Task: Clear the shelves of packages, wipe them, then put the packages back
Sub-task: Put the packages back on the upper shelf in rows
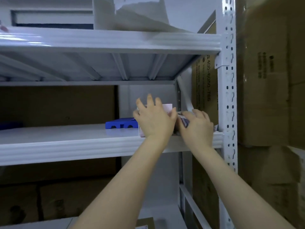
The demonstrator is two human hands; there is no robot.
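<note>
Left hand (pixel 155 119): is being pressed on the front of the white box (pixel 167 108), with the fingers spread wide.
Right hand (pixel 197 128): its fingers are being curled round a small pack (pixel 184 120) with blue print.
White box: is being kept upright near the right end of the middle shelf (pixel 66 142), close to the front edge.
Small pack: is being held just right of the white box, by the shelf's right front corner.
Blue thing (pixel 121 123): is being kept further back on the same shelf, just left of the white box.
Brown boxes (pixel 267 71): are being kept stacked past the white post (pixel 228 96).
</note>
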